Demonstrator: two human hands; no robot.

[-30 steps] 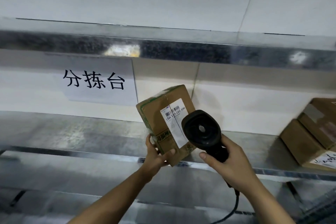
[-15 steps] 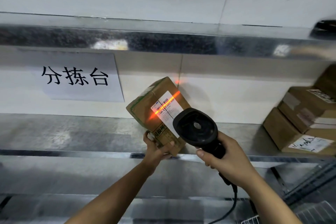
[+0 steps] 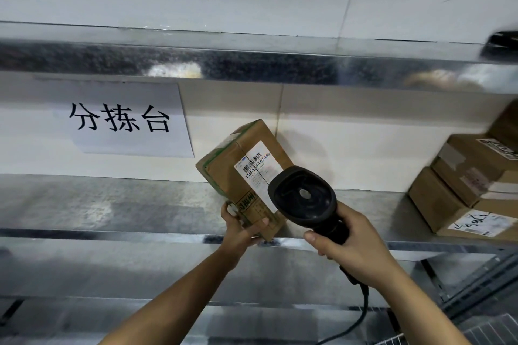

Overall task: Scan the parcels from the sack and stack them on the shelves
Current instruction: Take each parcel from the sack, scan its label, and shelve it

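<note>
Before a galvanized steel shelf (image 3: 112, 204), the left hand (image 3: 241, 230) is gripping a tilted cardboard parcel (image 3: 246, 165) while the right hand (image 3: 350, 246) is clasping a round-headed black scanner (image 3: 302, 196) just beside it.

Brown cardboard parcel (image 3: 246, 165) with green edging and white barcode label (image 3: 258, 169); black scanner (image 3: 304, 196); white sign (image 3: 123, 120), black characters.

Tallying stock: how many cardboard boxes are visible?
4: held box in the left hand; bottom box, middle box, and cut-off top box stacked on the shelf right. Others may be hidden.
</note>
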